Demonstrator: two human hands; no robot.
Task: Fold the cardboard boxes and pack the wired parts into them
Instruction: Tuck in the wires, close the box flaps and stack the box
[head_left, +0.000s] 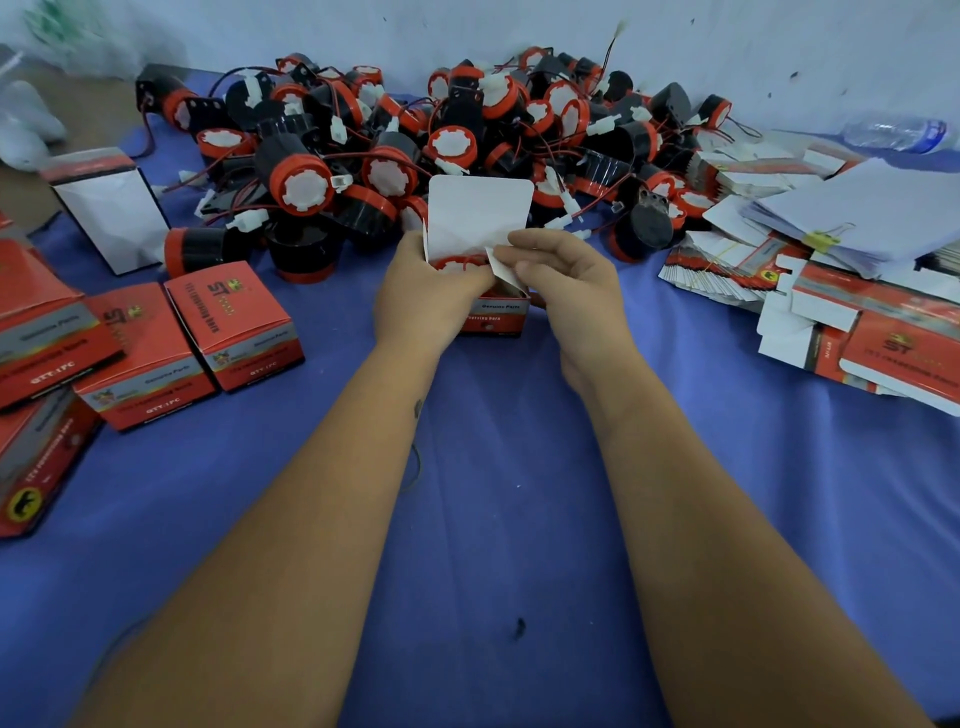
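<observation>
A small red cardboard box (494, 317) stands on the blue cloth in the middle, its white lid flap (480, 208) upright. Inside it I see the red rim of a wired part (460, 262). My left hand (421, 296) grips the box's left side. My right hand (566, 286) pinches a white side flap (500, 267) at the box's right edge. Behind the box lies a big heap of black-and-red wired parts (395, 150) with red wires and white plugs.
Several closed red boxes (234, 325) lie at the left, and one box (111, 208) stands upright showing its white inside. Stacks of flat unfolded boxes (852, 306) and clipped white papers (872, 213) fill the right. A plastic bottle (898, 134) lies at the far right.
</observation>
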